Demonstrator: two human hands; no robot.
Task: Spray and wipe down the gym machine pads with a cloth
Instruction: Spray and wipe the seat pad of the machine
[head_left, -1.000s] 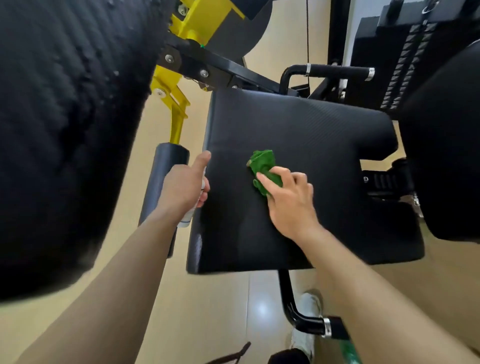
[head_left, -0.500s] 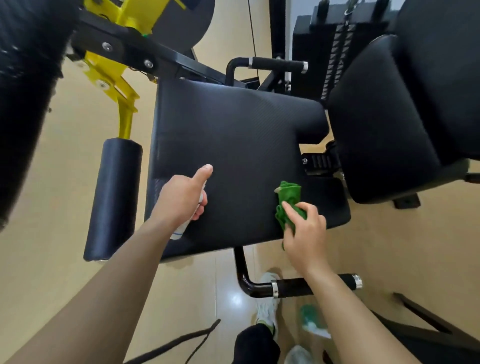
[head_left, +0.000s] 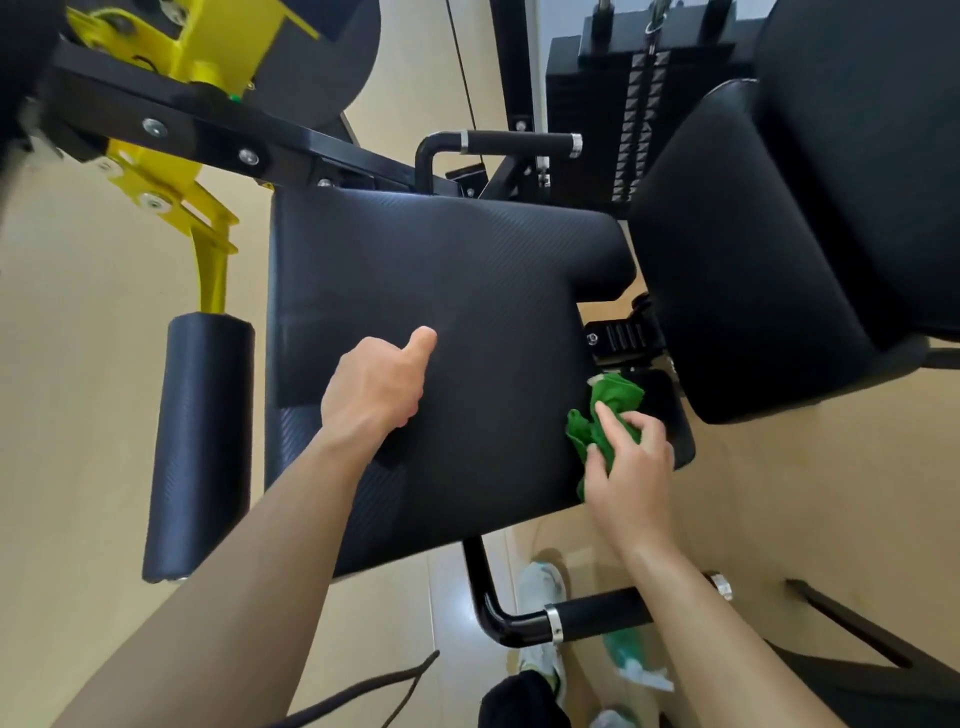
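The black seat pad (head_left: 441, 270) fills the middle of the head view, lying flat, with a notch cut from its right side. To its right stands the back pad (head_left: 753, 249), also black, rising toward the top right corner. Left of the seat, a black roller pad (head_left: 200, 447) hangs on a yellow lever (head_left: 176, 182) over the pale floor (head_left: 78, 364). Behind the seat, the weight stack (head_left: 618, 104) stands beside the back pad. A black handle (head_left: 597, 613) with silver rings sticks out below the seat's near edge.

Both forearms reach in from the bottom of the view. The left hand (head_left: 371, 387) is over the near left part of the seat pad, knuckles up, its fingers curled under into a fist and the thumb stuck out straight toward the far side. Whether the curled fingers hold anything, I cannot tell: the palm side is hidden.

The right hand (head_left: 631, 462) is at the seat's near right edge, wrist angled inward. It grasps the bunched green cloth (head_left: 613, 397), with the forefinger laid across the cloth and the thumb against its left side. The cloth lies on the seat pad's right edge, just below the notch and close to the back pad's lower corner.
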